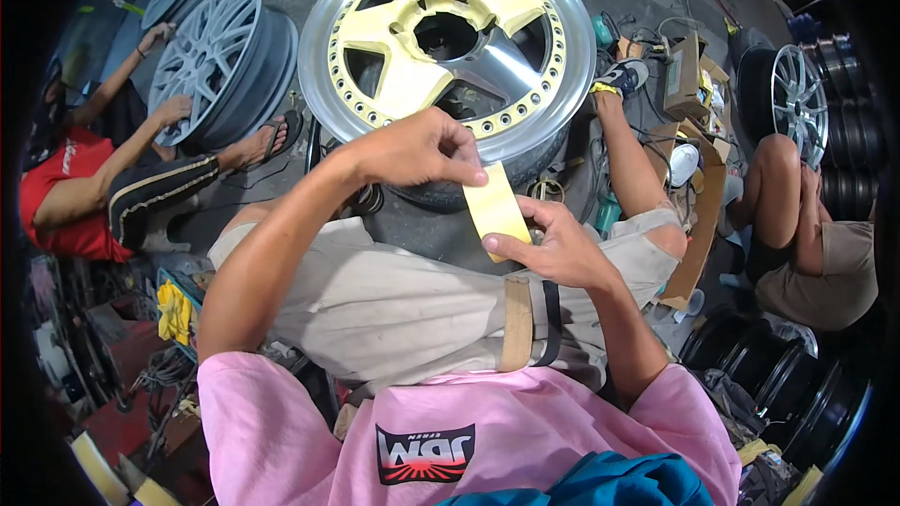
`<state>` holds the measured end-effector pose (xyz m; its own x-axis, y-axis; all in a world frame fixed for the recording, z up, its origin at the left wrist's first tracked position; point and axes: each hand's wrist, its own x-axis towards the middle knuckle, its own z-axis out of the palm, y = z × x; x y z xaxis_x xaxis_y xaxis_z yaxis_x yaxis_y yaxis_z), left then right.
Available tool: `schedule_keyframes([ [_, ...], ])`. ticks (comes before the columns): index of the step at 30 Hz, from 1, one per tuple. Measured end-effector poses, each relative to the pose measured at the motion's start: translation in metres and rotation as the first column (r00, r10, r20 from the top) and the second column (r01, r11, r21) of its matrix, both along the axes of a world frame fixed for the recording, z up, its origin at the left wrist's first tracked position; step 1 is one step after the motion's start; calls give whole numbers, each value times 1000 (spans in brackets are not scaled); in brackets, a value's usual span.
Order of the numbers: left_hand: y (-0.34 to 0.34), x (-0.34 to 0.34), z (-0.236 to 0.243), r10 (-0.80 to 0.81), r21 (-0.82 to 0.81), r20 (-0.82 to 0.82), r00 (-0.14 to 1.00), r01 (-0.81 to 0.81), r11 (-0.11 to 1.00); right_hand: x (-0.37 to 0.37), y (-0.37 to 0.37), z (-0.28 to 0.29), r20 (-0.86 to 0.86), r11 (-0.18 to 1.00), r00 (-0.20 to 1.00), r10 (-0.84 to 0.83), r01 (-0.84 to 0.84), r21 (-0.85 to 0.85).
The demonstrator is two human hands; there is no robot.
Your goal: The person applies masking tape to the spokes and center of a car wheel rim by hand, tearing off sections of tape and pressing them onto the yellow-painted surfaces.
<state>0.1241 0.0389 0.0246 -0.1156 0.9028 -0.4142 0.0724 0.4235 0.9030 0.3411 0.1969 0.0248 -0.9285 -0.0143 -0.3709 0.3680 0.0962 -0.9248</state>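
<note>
A flat piece of yellow masking tape (497,206) is stretched between my hands, just in front of a large wheel rim (323,66). My left hand (422,150) pinches its upper end between thumb and fingers. Lower down, my right hand (553,242) grips the other end, thumb on top and fingers behind. Yellow tape covers most of the rim's star-shaped spokes and its bolt ring. One spoke (502,70), toward the lower right, shows bare polished metal. The outer lip is shiny and uncovered. The tape touches only my hands, as far as I can see.
At the left, a person in a red shirt (80,192) handles a grey multi-spoke rim (211,61). Another person (811,244) sits at the right beside a silver rim (797,98). Cardboard boxes (689,80), cords and tools clutter the right. Black rims (778,375) stand lower right.
</note>
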Motion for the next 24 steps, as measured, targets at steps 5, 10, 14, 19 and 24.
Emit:
schedule_keyframes([
  [5, 2, -25, -7, 61, -150, 55, 997, -52, 987, 2, -2, 5, -113, 994, 994, -4, -8, -109],
  [10, 1, -53, -2, 110, 9, -199, 974, -111, 994, 25, -10, -22, 29, 965, 983, -184, 186, -185],
  [14, 27, -33, -5, 36, 70, -308, 951, -16, 997, 51, -18, -74, 72, 935, 939, -335, 341, -97],
  [19, 40, -21, 3, 50, 112, -473, 880, 4, 994, 42, -5, -93, 262, 925, 887, -380, 361, 120],
  [24, 39, -27, -6, 197, 192, -547, 814, -107, 976, 24, 4, -81, 173, 925, 909, -378, 362, 118],
])
